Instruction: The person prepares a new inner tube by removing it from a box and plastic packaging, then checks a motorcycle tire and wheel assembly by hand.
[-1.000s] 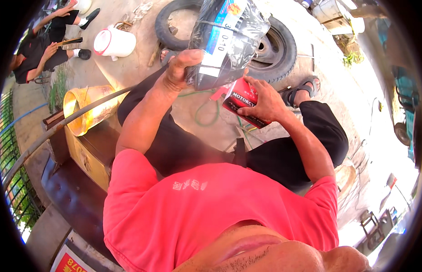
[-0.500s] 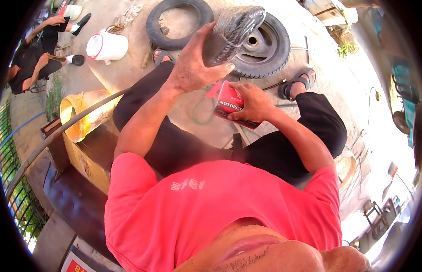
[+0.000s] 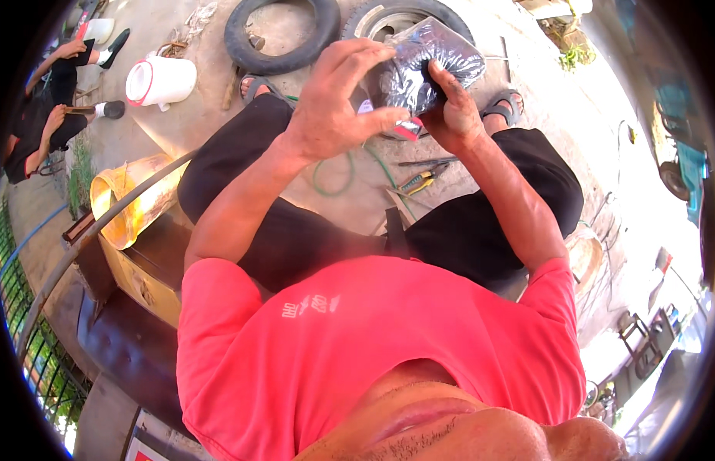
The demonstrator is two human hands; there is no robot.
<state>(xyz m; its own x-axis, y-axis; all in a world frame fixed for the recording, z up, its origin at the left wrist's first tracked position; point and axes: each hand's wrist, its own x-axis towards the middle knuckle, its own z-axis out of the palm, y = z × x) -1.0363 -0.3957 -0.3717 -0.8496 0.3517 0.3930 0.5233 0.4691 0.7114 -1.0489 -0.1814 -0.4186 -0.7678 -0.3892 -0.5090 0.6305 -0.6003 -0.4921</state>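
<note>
A black bundle [image 3: 438, 61] in crinkled clear plastic, like a packed inner tube, is held up between my knees. My right hand [image 3: 456, 119] is closed on its right side, the thumb pressed over the plastic. At its left side, my left hand [image 3: 327, 111] is open and cupped, thumb and fingers apart. The left fingertips overlap the bundle; whether they touch it I cannot tell. Below the bundle shows a corner of a red box [image 3: 407, 129]. Most of that box is hidden, and what supports it cannot be made out.
Beyond my feet lie a bare tyre [image 3: 238, 48] and a tyred wheel [image 3: 457, 23]. Pliers [image 3: 419, 182] and a green cord [image 3: 319, 184] are on the ground. To the left are a yellow bucket [image 3: 104, 192], a white jug [image 3: 173, 81] and a seated person [image 3: 46, 115].
The bundle has passed from my left hand to my right and moved right. The left hand has loosened. The red box, earlier in my right hand, is now mostly hidden under the bundle.
</note>
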